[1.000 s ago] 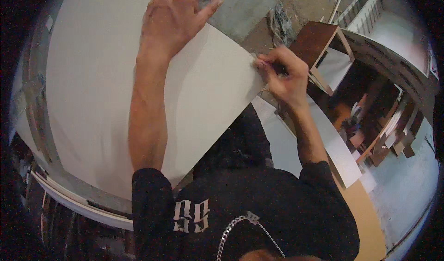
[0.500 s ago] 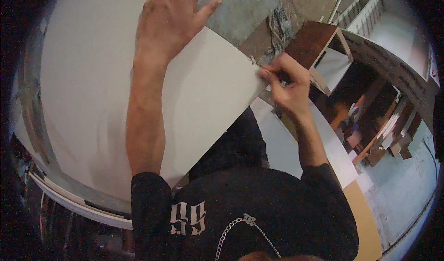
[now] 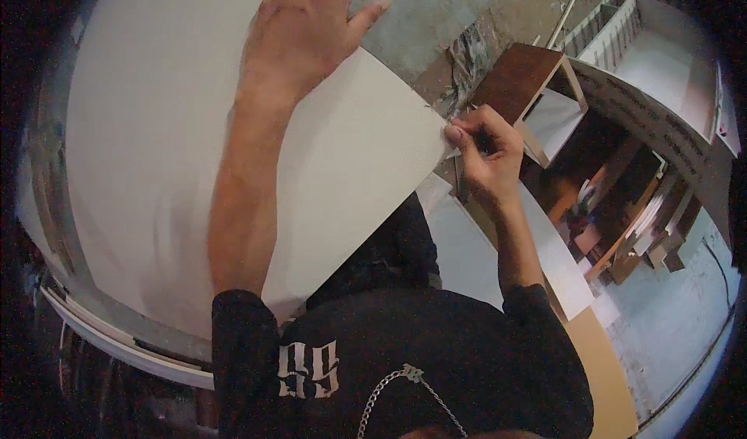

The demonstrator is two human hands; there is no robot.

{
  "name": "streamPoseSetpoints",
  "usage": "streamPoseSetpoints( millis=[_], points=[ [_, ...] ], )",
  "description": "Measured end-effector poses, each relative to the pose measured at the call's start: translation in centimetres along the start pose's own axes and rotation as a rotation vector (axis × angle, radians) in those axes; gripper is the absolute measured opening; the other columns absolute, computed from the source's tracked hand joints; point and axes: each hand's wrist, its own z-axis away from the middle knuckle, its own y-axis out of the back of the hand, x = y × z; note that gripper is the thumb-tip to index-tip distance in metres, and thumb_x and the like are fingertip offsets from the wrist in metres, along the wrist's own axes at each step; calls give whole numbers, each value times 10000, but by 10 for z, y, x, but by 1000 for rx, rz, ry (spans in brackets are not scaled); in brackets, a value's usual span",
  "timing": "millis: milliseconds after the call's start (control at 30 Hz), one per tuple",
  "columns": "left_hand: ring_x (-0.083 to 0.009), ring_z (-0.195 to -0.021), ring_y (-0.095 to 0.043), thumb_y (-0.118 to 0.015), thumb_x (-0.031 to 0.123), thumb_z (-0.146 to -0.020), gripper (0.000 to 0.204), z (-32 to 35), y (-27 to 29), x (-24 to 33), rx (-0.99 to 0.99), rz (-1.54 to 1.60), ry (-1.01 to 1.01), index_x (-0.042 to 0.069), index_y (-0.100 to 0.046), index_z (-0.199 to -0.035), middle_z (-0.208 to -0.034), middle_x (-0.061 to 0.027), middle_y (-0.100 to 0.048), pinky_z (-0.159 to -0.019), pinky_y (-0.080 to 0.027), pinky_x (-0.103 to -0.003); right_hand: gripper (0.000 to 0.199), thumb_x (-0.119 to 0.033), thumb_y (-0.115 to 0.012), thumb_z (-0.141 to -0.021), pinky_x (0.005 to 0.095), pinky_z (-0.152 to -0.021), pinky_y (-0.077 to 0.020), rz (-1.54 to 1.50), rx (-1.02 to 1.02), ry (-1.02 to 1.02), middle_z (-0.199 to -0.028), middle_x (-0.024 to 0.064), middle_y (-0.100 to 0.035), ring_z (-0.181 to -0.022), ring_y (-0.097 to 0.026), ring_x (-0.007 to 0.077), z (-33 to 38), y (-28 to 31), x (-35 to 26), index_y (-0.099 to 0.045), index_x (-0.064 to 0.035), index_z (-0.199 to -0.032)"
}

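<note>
White, flat and smooth, the large laminated board [image 3: 163,143] lay tilted across the left and middle of the view, resting over a stack of pale panels with grey edges [image 3: 117,334] at lower left; its near right corner jutted toward the person's chest. It appeared to be held this way so that its right-hand edge stayed steady and open to work.

The left hand [image 3: 307,30] lay palm-down on the far upper edge of the board, fingers spread and curling over the rim, thumb out to the right; it grasped nothing but pressed and hooked the edge, seemingly to keep the board from sliding.

The right hand [image 3: 484,147] met the board at its right corner. Thumb and forefinger were pinched tightly together on something small and thin at that corner, possibly a strip of edge tape or a film tab; what it was could not be told. The other fingers were curled in.

Beyond the right hand stood a small dark-brown wooden box with a white inner face [image 3: 523,81], near but apart from the board. Loose brown and white offcuts [image 3: 622,229] lay in a heap farther right, below a long white cabinet carcass [image 3: 661,73]. A grey, paint-marked concrete floor [image 3: 443,7] showed between board and box. A black sleeved shirt [image 3: 436,361] filled the lower edge.
</note>
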Motion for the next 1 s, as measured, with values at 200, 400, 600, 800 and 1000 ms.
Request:
streamPoseSetpoints(
  millis=[200, 400, 600, 800, 1000],
  points=[
    [-281, -644, -611, -696, 202, -840, 241, 0, 6, -2, 101, -9, -109, 58, -539, -953, -614, -101, -586, -847, -436, -391, 154, -82, -743, -767, 271, -575, -460, -46, -43, -50, -651, 91, -606, -590, -584, 150, -35, -19, -27, -618, 1, -738],
    [-290, -685, -623, -685, 200, -850, 238, -9, 7, 5, 36, 11, -98, 56, -538, -969, -661, -112, -626, -834, -437, -389, 164, -90, -738, -797, 269, -544, -437, -118, -15, -118, -648, 73, -591, -580, -532, 100, -24, -8, -14, -616, -1, -734],
    [-301, -752, -628, -651, 207, -874, 215, -5, 11, 0, -9, 33, -60, 55, -538, -976, -715, -119, -654, -830, -432, -385, 161, -79, -723, -804, 250, -543, -410, -64, 16, -120, -635, 53, -580, -583, -508, 84, -13, -7, -15, -602, 1, -733],
    [-296, -774, -633, -635, 208, -883, 214, -7, 8, 2, -20, 2, -137, 46, -537, -981, -794, -126, -656, -815, -441, -383, 137, -51, -707, -808, 251, -577, -432, -61, 9, -140, -659, 58, -609, -614, -538, 87, -45, -24, -51, -605, 8, -739],
    [-305, -761, -632, -633, 205, -883, 227, -6, 9, -2, 9, -25, -143, 37, -524, -990, -794, -123, -653, -819, -452, -396, 130, -57, -719, -801, 258, -593, -450, -65, 49, -94, -658, 69, -615, -615, -557, 96, -12, -8, -19, -618, 15, -763]
  ],
)
